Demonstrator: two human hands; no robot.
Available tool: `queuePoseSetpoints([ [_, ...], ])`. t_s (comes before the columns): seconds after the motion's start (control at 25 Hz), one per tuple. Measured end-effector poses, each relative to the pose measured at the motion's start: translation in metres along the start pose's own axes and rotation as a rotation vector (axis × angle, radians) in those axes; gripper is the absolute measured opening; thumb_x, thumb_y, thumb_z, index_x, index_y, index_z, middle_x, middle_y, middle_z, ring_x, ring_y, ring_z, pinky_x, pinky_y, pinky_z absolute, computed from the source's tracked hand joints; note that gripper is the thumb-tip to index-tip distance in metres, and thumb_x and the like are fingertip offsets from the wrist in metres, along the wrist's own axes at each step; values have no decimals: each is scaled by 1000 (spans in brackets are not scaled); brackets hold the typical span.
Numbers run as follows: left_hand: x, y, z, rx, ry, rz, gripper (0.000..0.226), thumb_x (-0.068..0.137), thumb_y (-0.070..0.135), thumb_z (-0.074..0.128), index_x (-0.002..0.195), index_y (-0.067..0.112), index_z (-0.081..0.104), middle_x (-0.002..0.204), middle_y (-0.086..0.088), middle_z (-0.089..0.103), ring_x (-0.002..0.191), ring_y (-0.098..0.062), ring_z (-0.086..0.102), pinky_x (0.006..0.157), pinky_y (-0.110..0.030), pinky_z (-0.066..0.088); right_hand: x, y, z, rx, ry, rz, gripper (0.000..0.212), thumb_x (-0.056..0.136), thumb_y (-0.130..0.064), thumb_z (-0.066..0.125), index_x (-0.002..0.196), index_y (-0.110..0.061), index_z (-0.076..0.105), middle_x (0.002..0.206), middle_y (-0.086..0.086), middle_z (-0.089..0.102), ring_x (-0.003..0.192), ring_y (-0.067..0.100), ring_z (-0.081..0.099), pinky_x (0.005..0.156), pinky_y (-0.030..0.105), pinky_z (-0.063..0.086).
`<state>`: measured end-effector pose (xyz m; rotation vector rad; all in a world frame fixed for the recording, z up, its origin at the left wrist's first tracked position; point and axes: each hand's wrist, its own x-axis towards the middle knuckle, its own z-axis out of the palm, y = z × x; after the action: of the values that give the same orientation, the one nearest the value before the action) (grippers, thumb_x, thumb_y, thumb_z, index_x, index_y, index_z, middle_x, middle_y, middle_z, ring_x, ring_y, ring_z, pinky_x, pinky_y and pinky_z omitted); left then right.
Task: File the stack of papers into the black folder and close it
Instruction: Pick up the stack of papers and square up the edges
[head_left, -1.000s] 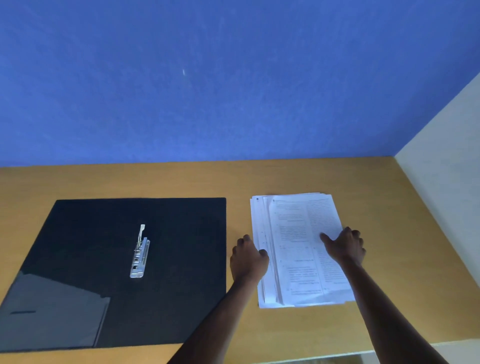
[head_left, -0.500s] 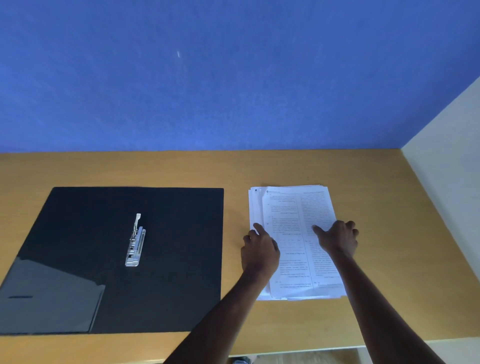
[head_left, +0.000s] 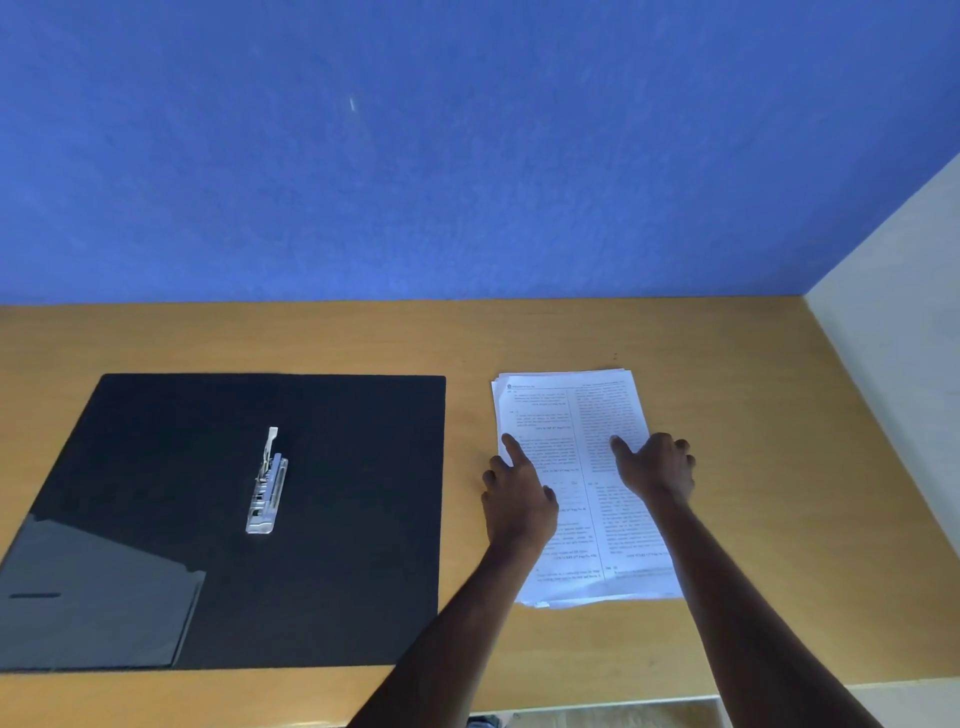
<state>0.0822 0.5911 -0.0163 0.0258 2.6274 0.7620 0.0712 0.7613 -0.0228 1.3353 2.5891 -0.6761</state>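
The black folder (head_left: 337, 519) lies open and flat on the left of the wooden table (head_left: 753, 467). A silver lever clip (head_left: 267, 483) sits near the folder's middle, its lever raised. To the right lies the stack of printed white papers (head_left: 576, 410). My left hand (head_left: 517, 499) rests on the stack's left edge, index finger stretched out on the top sheet. My right hand (head_left: 657, 465) presses on the stack's right side with thumb on the page and fingers curled over the right edge. Neither hand has lifted the papers.
A glossy grey pocket (head_left: 93, 592) covers the folder's near left corner. A blue wall (head_left: 415, 156) rises behind the table and a pale wall (head_left: 893, 322) bounds it on the right. The table's front edge runs just below my forearms.
The fanned sheets have been squared into a neater stack. My left hand moved from beside the stack onto its left edge; my right hand stayed on the right side.
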Motion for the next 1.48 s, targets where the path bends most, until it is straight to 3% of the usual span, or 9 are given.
queuePoseSetpoints([
  [0.2, -1, -8, 5, 215, 52, 72, 97, 90, 6, 70, 160, 9, 3, 135, -17, 47, 117, -25, 54, 85, -29, 57, 9, -4, -5, 80, -47, 48, 62, 93, -46, 65, 133, 0, 55, 139, 22, 53, 130, 42, 48, 102, 50, 45],
  [0.44, 2, -10, 4, 249, 74, 106, 92, 93, 6, 66, 160, 9, 3, 140, -18, 46, 122, -25, 53, 86, -29, 58, 24, 1, -11, 168, -177, 108, 71, 83, -51, 71, 133, -2, 58, 136, 19, 59, 124, 40, 57, 102, 49, 50],
  [0.6, 2, -14, 6, 227, 95, 107, 91, 93, 5, 65, 160, 9, 3, 137, -15, 49, 119, -23, 54, 83, -29, 57, 33, 6, -19, 330, -252, 84, 57, 79, -37, 82, 115, 4, 66, 109, 17, 70, 95, 33, 68, 75, 37, 54],
  [0.76, 3, -18, 7, 159, 105, 99, 90, 92, 5, 65, 159, 9, 5, 135, -12, 50, 120, -22, 54, 80, -30, 56, 35, 18, -36, 599, -415, 109, 36, 80, -11, 83, 106, 11, 70, 94, 20, 76, 81, 34, 75, 69, 40, 60],
  [0.88, 2, -24, 7, 51, 109, 96, 89, 91, 6, 67, 159, 9, 10, 136, -10, 48, 122, -25, 55, 83, -34, 58, 28, 27, -39, 668, -482, -10, 21, 87, 1, 74, 108, 6, 73, 108, 25, 76, 99, 40, 74, 93, 53, 56],
  [1.08, 20, -40, -12, -423, 60, 62, 59, 82, 24, 79, 132, 14, 50, 124, -8, 53, 116, -26, 59, 95, -42, 54, 20, 30, -43, 813, -481, -233, 19, 90, -1, 73, 109, -1, 77, 110, 17, 78, 95, 31, 78, 87, 43, 61],
  [1.16, 30, -40, -30, -606, 50, 58, 52, 82, 34, 81, 125, 20, 56, 125, -3, 59, 112, -20, 63, 91, -36, 56, 21, 32, -52, 927, -535, -344, 18, 89, -7, 74, 106, -7, 79, 113, 15, 78, 98, 28, 77, 88, 41, 62],
  [1.28, 37, -21, -64, -928, -81, 221, 39, 90, 31, 76, 125, 24, 62, 121, 7, 73, 112, -13, 70, 82, -20, 58, 22, 26, -71, 1074, -591, -509, 37, 87, -20, 76, 119, -5, 74, 126, 17, 72, 113, 33, 71, 92, 39, 59],
  [1.48, 36, 15, -104, -1006, -99, 456, 18, 97, 20, 67, 109, 31, 74, 114, 7, 78, 106, -12, 74, 80, -21, 60, 24, 13, -103, 1249, -538, -674, 43, 95, -19, 69, 135, -6, 63, 143, 13, 63, 131, 29, 61, 101, 33, 53],
])
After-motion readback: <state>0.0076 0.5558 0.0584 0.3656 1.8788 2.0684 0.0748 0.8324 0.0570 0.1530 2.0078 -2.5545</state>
